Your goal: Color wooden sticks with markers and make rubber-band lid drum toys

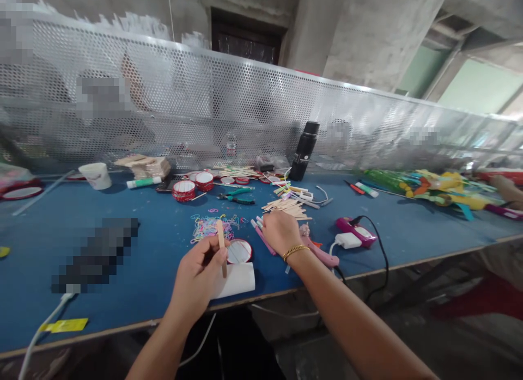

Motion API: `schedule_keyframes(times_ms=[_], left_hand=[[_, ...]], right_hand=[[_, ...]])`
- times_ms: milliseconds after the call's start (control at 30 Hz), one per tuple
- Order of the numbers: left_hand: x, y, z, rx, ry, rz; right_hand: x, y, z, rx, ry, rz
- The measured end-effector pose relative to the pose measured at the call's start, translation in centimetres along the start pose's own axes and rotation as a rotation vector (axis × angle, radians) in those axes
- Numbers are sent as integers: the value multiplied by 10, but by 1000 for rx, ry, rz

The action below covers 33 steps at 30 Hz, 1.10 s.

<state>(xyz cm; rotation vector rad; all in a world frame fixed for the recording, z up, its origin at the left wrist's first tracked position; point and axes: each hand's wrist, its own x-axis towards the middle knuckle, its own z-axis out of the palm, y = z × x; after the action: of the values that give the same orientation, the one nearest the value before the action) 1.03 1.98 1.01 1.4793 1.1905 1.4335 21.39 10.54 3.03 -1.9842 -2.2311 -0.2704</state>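
1. Closest in: the left hand (199,274) is curled shut around a flat wooden craft stick (222,247), pinched about midway so the top pokes up past the knuckles and the bottom end hangs below the fingers. My read is that it weighs next to nothing, is stiff along its length but would snap if bent hard, and its smooth faces could slip. Gripping the flat sides near the middle looks like the sane hold.

2. Just under that hand, at about 4 o'clock from it, sits a white paper roll (236,280) near the table's front edge. Probably light and crushable, so go easy on the walls.

3. At 12 o'clock from the roll, touching or nearly touching it, is a small round red-rimmed mirror (239,251). Glassy face, so likely fragile and slick; hold it by the rim.

4. The right hand (281,231), with a gold bracelet (296,251) at the wrist, lies palm down with fingers bent over some pastel pens (259,230). Can't tell if it actually grips one.

5. At 3 o'clock from that hand: a pink glue gun (321,251), then a white charger (347,240) on the blue table (155,260).

6. Farther back, 12 o'clock: a loose heap of sticks (287,207), coloured rubber bands (210,225), pliers (236,196), red tape rolls (183,190), a black flask (304,149) against the perforated metal screen (229,91).
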Motion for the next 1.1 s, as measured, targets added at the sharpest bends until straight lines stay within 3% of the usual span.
schedule_keyframes(times_ms=[200, 467, 733, 1100], left_hand=[[0, -2, -1, -12, 0, 3], [0, -4, -2, 26, -9, 25], [1, -12, -3, 13, -17, 21], [-1, -11, -3, 44, -14, -10]], right_hand=[[-1, 2, -7, 66, 4, 9], [11, 6, -29, 181, 11, -91], [12, 11, -13, 62, -77, -2], [6, 0, 0, 59, -60, 26]])
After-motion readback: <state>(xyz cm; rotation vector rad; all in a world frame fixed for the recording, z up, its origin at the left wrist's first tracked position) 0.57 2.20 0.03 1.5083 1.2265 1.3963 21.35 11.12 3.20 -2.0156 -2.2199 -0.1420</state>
